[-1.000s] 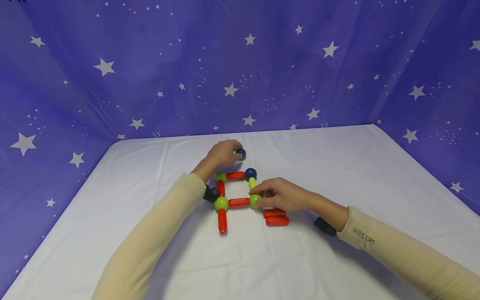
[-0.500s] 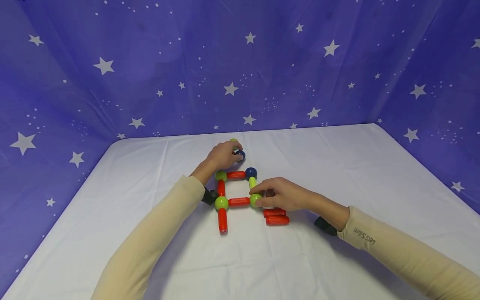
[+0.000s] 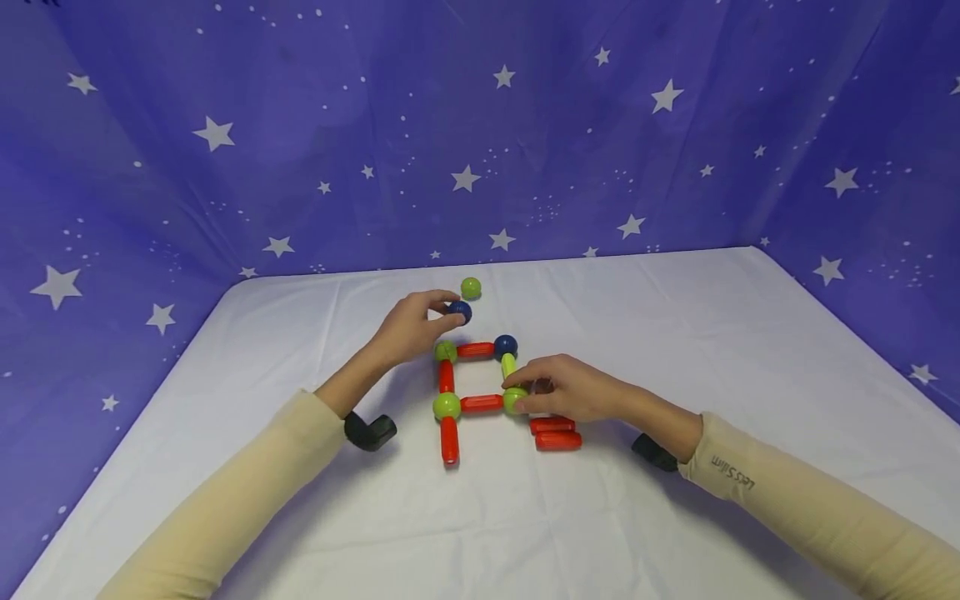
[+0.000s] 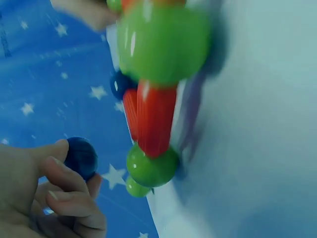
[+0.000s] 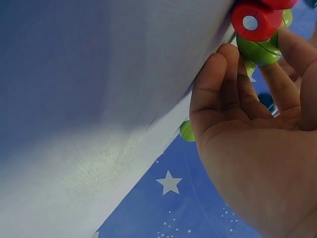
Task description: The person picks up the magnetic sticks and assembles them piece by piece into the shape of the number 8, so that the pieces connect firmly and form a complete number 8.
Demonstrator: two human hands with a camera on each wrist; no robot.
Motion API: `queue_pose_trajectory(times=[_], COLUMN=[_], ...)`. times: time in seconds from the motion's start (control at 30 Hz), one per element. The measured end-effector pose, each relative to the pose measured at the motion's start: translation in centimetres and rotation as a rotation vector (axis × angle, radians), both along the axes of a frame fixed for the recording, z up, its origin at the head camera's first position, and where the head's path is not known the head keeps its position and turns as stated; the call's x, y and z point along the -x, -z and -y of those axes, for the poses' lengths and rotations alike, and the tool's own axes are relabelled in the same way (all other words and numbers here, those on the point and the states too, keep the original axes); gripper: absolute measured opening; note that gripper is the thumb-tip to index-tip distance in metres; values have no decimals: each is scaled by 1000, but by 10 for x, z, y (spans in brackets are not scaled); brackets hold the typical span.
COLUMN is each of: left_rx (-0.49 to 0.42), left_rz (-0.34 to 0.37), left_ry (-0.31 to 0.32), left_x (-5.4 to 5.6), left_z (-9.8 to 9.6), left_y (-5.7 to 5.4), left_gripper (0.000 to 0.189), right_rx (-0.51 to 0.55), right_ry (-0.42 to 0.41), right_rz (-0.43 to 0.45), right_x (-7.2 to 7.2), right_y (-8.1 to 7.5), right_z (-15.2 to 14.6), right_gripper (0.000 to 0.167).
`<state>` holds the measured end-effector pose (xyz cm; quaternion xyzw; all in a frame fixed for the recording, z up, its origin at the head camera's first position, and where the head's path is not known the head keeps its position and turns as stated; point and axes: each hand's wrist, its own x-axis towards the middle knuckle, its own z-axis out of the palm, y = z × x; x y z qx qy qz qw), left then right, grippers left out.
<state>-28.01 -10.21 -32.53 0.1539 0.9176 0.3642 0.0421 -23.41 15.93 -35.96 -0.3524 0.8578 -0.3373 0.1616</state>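
Observation:
In the head view, my left hand (image 3: 408,329) pinches a dark blue ball (image 3: 461,312) between thumb and fingers, behind a frame of magnetic sticks and balls. The left wrist view shows this blue ball (image 4: 81,159) at the fingertips, apart from the frame. My right hand (image 3: 570,389) holds the frame's near right green ball (image 3: 513,401) with thumb and fingers. Red sticks (image 3: 482,403) form three sides; a yellow-green stick (image 3: 509,365) forms the right one. Another blue ball (image 3: 506,346) sits at the far right corner. One red stick (image 3: 449,440) extends toward me from the near left green ball (image 3: 447,406).
A loose green ball (image 3: 471,288) lies on the white-covered table (image 3: 465,533) beyond the left hand. Two loose red sticks (image 3: 558,440) lie side by side below the right hand. A purple star-patterned curtain (image 3: 420,150) hangs behind the table.
My left hand has drawn back to the left with the blue ball, leaving the loose green ball uncovered. My right hand stays on the frame's green ball.

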Motion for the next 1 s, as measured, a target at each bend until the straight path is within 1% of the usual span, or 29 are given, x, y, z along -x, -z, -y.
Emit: queue_pose_trajectory(times=[0.07, 0.17, 0.3, 0.4, 0.47, 0.53, 0.6, 0.67, 0.73, 0.87, 1.0], left_rx=[-35, -86, -124, -155, -167, -170, -155, -138, -137, -161, -164], left_rz=[27, 80, 147, 215, 251, 272, 275, 269, 276, 276, 271], left_ry=[25, 68, 138, 195, 225, 256, 277, 284, 275, 257, 265], left_x=[-18, -47, -85, -108, -120, -128, -134, -139, -142, -144, -144], left_z=[10, 25, 39, 45, 47, 47, 46, 45, 44, 41, 41], left_y=[1, 5, 11, 11, 11, 12, 16, 20, 23, 26, 29], left_gripper=[40, 36, 34, 35, 35, 33, 31, 29, 29, 28, 24], right_rx=[1, 11, 18, 16, 16, 15, 15, 13, 8, -1, -6], right_ry=[0, -10, -17, -10, -2, 2, 7, 8, 7, 15, 18], right_rz=[1, 4, 4, 3, 5, 6, 10, 14, 15, 9, -1], right_x=[0, 1, 1, 1, 1, 0, 0, 1, 1, 1, 0], right_y=[0, 0, -1, -2, -2, -2, -1, 1, 1, 1, 1], right_z=[0, 1, 1, 0, 0, -1, -1, 0, 2, 3, 2], right_gripper=[35, 35, 36, 37, 37, 37, 37, 37, 37, 37, 37])
